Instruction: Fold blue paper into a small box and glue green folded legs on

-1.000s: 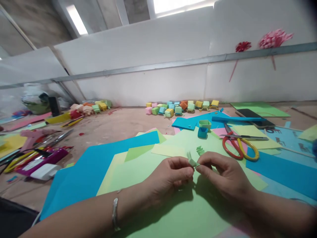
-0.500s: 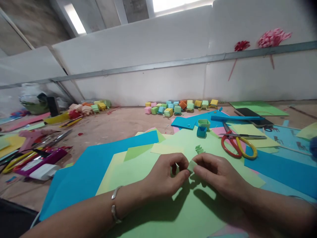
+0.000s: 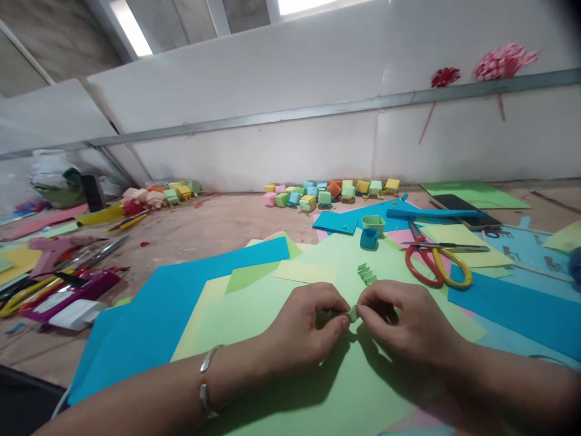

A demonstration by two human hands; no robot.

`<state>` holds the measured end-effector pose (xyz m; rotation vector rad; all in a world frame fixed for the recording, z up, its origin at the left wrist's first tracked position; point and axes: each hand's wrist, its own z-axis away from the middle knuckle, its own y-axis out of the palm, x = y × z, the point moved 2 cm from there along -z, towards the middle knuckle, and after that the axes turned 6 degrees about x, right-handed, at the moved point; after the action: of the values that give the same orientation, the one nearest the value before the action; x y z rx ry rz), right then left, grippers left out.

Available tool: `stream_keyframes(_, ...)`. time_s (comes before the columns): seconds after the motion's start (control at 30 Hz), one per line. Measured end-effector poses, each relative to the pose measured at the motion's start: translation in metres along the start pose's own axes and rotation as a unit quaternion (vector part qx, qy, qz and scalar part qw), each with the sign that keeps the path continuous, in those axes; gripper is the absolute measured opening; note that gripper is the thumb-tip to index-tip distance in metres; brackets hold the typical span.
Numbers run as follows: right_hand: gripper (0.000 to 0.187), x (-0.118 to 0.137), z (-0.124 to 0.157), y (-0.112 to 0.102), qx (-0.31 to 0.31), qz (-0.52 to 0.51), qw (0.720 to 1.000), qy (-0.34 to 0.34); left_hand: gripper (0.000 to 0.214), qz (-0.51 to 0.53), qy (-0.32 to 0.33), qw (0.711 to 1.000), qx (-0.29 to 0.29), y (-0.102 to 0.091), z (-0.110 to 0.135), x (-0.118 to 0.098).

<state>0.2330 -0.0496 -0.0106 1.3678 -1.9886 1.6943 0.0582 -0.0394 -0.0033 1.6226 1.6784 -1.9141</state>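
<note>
Between my two hands is a small piece of light green paper [image 3: 353,313], pinched at both ends. My left hand [image 3: 313,321], with a silver bangle on its wrist, grips one side by thumb and forefinger. My right hand [image 3: 402,312] pinches the other side; the fingers partly hide the paper. Just beyond lies a zigzag-folded green paper strip [image 3: 367,274] on a large light green sheet [image 3: 345,387]. Farther back stand a small open green paper box [image 3: 373,224] and a blue paper box [image 3: 369,238].
Scissors with red and yellow handles [image 3: 438,269] and a thin cutter lie right of my hands. Blue sheets [image 3: 181,297] spread to the left. Small coloured paper cubes [image 3: 324,198] line the wall. A pink glue gun [image 3: 49,251] and a white adapter [image 3: 77,313] sit far left.
My fingertips have drawn closer around the small green paper, which now shows less and sits slightly lower. Both hands still hold it.
</note>
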Motion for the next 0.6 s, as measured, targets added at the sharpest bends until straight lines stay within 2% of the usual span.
stream_keyframes(0.13,0.016,-0.001,0.004,0.006,-0.043,0.104,0.992,-0.064,0.012,0.0,0.014,1.0,-0.016,0.006,0.002,0.001)
stream_keyframes(0.23,0.022,-0.001,0.009,0.011,-0.085,0.181,0.968,-0.15,0.013,0.015,0.018,0.999,-0.03,0.01,0.002,0.002)
stream_keyframes(0.3,0.027,-0.001,0.012,0.014,-0.107,0.211,0.951,-0.2,0.013,0.024,0.015,0.999,-0.037,0.011,0.003,0.001)
stream_keyframes(0.37,0.029,0.001,0.015,0.015,-0.108,0.207,0.947,-0.222,0.013,0.021,0.016,0.999,-0.046,0.011,0.004,0.0)
stream_keyframes(0.5,0.026,0.008,0.019,0.012,-0.068,0.138,0.968,-0.197,0.013,-0.007,0.047,0.996,-0.073,0.008,0.005,-0.002)
stream_keyframes(0.6,0.022,0.009,0.018,0.008,-0.032,0.054,0.991,-0.119,0.014,-0.032,0.075,0.993,-0.087,0.008,0.006,-0.003)
